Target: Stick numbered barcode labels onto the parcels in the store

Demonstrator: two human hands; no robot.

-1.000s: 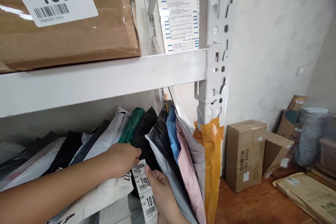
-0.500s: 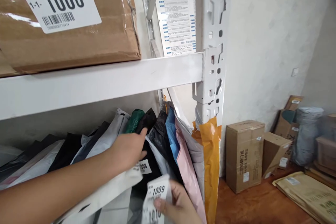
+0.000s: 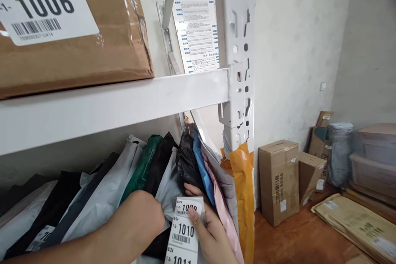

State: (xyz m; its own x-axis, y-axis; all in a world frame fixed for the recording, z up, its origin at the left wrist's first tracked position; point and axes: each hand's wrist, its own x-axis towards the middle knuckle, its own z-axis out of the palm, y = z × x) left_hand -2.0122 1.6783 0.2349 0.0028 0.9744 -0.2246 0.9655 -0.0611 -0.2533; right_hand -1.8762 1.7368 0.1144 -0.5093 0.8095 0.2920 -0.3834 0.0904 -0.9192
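Observation:
A strip of white number labels (image 3: 182,231), printed 1009, 1010 and 1011, is held by my right hand (image 3: 213,231), its thumb pressed on the top label. My left hand (image 3: 142,216) is curled in front of the upright parcels, back of the hand toward me. Its fingertips are hidden, so what it grips cannot be made out. Around it stand a green bag parcel (image 3: 140,165), a black bag parcel (image 3: 158,161) and a white-grey bag parcel (image 3: 165,181). Another black bag parcel (image 3: 187,161) rises behind my right fingers.
A carton labelled 1006 (image 3: 117,45) sits above the white shelf beam (image 3: 123,109). Pink (image 3: 224,210) and orange parcels (image 3: 243,185) lean by the perforated post (image 3: 236,49). Cartons (image 3: 278,181) and a flat brown package (image 3: 355,222) are on the floor at right.
My left hand has come down and left from the tops of the green and black parcels and is now curled. The label strip shows more plainly in my right hand. The view has shifted right.

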